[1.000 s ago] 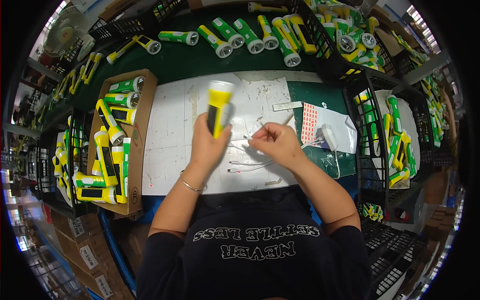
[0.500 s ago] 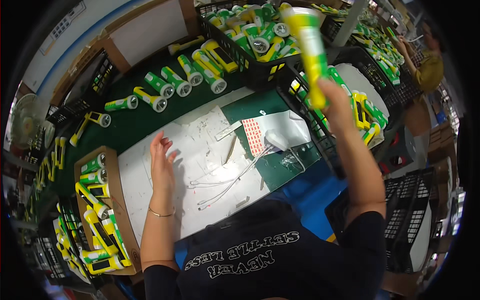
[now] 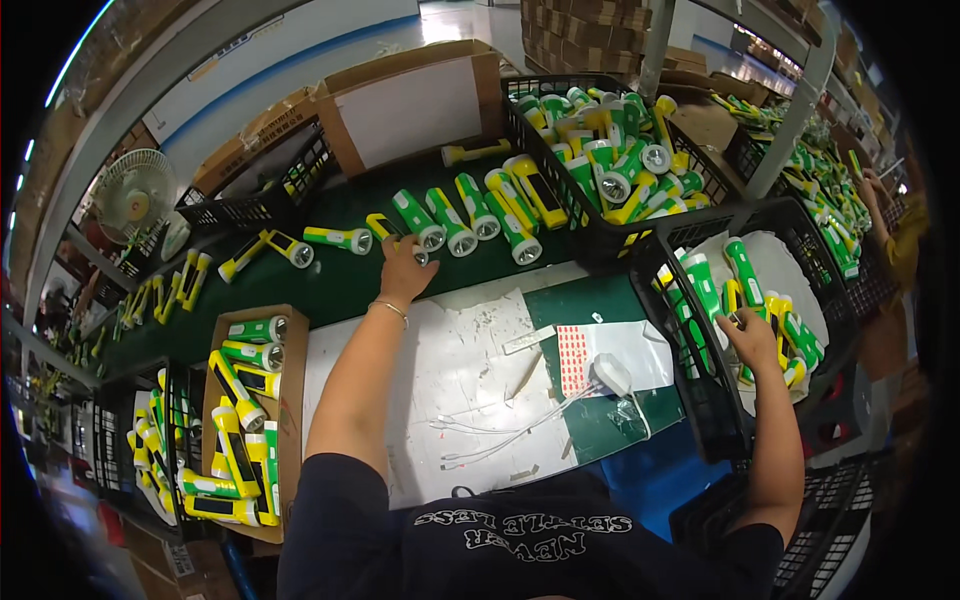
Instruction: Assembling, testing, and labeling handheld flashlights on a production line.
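Observation:
My left hand (image 3: 402, 272) reaches across to a row of flashlights, its fingers curled around the lens end of a yellow flashlight (image 3: 378, 226). Beside it lie green and white flashlights, such as one flashlight (image 3: 338, 239) to its left and another (image 3: 415, 218) to its right. Over at the right, my right hand (image 3: 755, 338) is down inside a black plastic crate (image 3: 712, 395). Its fingers are closed on a yellow and green flashlight (image 3: 733, 298), partly hidden by the hand, among several others lying in the crate.
A full black crate (image 3: 560, 190) of flashlights stands behind. At left is a cardboard box (image 3: 292, 400) of flashlights. White cables (image 3: 500, 432), a white plug adapter (image 3: 612, 374) and a sheet of red stickers (image 3: 572, 360) lie on the worktop. A person (image 3: 903, 235) is at far right.
My right hand has come down from mid-air into the right crate with the flashlight. My left hand, open above the worktop before, has reached the flashlight row. The view has shifted.

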A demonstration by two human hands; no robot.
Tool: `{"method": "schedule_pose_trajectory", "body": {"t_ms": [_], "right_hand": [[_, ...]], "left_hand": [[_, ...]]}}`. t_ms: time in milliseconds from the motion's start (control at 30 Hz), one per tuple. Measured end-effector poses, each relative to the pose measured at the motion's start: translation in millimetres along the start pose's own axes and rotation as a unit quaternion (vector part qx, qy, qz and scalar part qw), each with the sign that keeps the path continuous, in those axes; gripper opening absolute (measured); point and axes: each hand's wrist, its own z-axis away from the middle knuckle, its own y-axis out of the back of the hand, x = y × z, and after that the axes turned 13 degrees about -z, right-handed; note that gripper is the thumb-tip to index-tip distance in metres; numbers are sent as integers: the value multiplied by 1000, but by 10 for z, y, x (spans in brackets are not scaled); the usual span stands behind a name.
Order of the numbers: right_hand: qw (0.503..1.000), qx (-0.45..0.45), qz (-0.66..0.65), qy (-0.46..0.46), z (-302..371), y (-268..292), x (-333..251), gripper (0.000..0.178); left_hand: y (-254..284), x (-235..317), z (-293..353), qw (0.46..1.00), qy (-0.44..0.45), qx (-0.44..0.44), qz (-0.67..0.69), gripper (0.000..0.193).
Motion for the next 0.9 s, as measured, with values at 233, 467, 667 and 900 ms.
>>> {"method": "schedule_pose_trajectory", "body": {"t_ms": [233,467,667,900], "right_hand": [[930,173,-278,164,214,355,-412,27],[520,247,-278,769,1440,688,-1771,28],[338,279,-328,837,1527,762,-2334,22],[387,345,-256,816,1772,816,-2230,22]], "left_hand": [[459,-140,272,993,-50,83,61,65],[1108,63,856,876,26,52,478,46],[1069,359,1466,496,282,-190,799,61],[870,456,1837,505,304,-239,771,41]]}}
